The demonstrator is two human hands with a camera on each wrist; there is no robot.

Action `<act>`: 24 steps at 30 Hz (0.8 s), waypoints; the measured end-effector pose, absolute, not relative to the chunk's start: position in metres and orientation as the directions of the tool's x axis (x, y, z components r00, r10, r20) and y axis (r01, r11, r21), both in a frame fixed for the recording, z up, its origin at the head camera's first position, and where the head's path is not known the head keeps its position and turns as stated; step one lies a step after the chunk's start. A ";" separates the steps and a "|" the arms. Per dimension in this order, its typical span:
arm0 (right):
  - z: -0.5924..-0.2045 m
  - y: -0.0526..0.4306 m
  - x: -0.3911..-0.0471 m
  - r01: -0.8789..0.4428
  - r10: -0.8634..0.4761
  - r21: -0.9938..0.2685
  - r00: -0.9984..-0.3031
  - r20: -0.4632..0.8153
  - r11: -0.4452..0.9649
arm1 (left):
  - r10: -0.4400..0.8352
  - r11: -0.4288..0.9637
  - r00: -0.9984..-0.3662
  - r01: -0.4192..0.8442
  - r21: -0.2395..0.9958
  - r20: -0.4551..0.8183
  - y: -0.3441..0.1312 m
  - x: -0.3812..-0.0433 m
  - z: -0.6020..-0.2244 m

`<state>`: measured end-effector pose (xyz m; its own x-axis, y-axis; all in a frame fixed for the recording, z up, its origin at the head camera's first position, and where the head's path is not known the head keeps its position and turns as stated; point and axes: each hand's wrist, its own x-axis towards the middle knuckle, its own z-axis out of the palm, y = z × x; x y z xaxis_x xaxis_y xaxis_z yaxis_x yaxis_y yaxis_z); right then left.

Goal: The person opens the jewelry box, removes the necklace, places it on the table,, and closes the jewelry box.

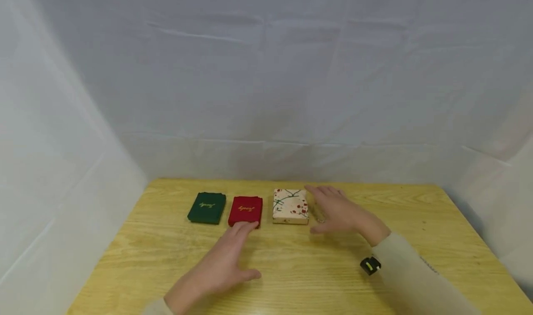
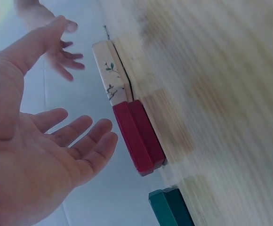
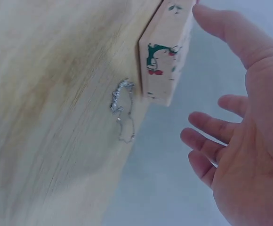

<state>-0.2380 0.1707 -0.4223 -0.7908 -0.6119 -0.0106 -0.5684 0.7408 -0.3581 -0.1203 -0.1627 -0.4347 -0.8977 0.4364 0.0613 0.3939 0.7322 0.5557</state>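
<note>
Makeshift three-sided booth, by the look of it. Evidence: creased grey-white sheeting as back wall (image 1: pixel 266 88), whitish sheet on the left side (image 1: pixel 46 144), another whitish sheet on the right side (image 1: pixel 514 185), boxing in a yellowish wood-grain table (image 1: pixel 300 268). Small black device with yellow-green strip (image 1: pixel 370 265) at the cuff of a pale beige sleeve (image 1: pixel 416 278) fits a recording setup. Home, office or lab around it: can't tell.
</note>
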 end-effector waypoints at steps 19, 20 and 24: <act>-0.411 0.192 -0.162 -0.650 -0.664 -0.323 -0.743 0.081 0.688 | 0.345 0.789 -0.933 0.347 0.507 0.102 -0.174 -0.164 -0.433; -0.411 0.193 -0.158 -0.652 -0.666 -0.317 -0.742 0.078 0.689 | 0.344 0.791 -0.932 0.352 0.501 0.112 -0.175 -0.167 -0.433; -0.412 0.194 -0.142 -0.662 -0.670 -0.287 -0.738 0.083 0.693 | 0.345 0.794 -0.927 0.370 0.482 0.145 -0.177 -0.178 -0.434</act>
<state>-0.1421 0.1940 -0.4116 -0.7375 -0.6702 0.0832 -0.6618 0.6927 -0.2867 -0.1778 -0.1771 -0.4341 -0.9275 0.3446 0.1451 0.3704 0.7939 0.4822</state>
